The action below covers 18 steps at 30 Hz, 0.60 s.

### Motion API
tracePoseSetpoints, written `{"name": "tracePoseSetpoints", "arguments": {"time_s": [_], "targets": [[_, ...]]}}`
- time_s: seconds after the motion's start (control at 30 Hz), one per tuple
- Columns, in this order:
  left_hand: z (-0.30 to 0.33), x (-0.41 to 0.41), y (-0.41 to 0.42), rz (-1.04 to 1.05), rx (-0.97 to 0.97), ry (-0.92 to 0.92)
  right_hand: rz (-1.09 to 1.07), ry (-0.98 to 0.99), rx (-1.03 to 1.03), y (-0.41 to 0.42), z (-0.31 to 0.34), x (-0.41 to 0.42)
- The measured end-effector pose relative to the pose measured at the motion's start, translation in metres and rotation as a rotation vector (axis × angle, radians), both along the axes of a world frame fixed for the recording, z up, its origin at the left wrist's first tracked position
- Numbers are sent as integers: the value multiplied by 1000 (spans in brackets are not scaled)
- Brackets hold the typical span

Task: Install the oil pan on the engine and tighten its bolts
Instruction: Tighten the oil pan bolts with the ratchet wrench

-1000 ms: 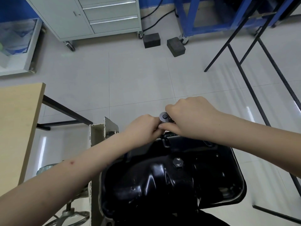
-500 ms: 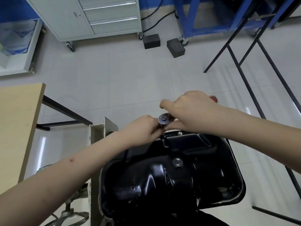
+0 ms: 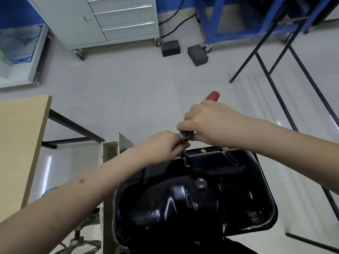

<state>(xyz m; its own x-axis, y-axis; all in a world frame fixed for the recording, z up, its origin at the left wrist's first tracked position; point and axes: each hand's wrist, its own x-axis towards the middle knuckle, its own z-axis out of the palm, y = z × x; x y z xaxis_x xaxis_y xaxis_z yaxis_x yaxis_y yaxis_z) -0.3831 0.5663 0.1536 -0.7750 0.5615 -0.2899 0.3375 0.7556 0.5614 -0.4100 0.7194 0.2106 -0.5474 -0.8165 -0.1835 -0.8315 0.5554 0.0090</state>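
Note:
The black oil pan (image 3: pixel 192 202) sits bottom-up on the engine, its drain plug (image 3: pixel 201 183) near the middle. A ratchet wrench (image 3: pixel 185 135) with a red handle tip (image 3: pixel 213 95) stands over the pan's far rim, its socket extension reaching down to a bolt there. My right hand (image 3: pixel 211 123) grips the wrench handle. My left hand (image 3: pixel 161 148) pinches the extension just below the ratchet head. Another bolt (image 3: pixel 202 150) shows on the far flange.
A cream metal engine stand post (image 3: pixel 110 162) rises left of the pan. A wooden table (image 3: pixel 20 140) stands at left. Black metal frames (image 3: pixel 286 57) are at right. A grey drawer cabinet (image 3: pixel 110 19) and two dark blocks (image 3: pixel 183 50) lie beyond on the tiled floor.
My right hand has swung the wrench handle away from me and to the right, so the red tip now shows past my fingers. My left hand stays on the extension.

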Motion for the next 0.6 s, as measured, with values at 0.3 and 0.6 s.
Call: {"name": "tracePoseSetpoints", "arguments": {"time_s": [0.3, 0.6], "targets": [[1, -4, -1, -63, -93, -8, -299, -103, 13, -2, 2, 13], [0, -2, -4, -7, -23, -8, -277, -154, -17, -1, -2, 11]]}}
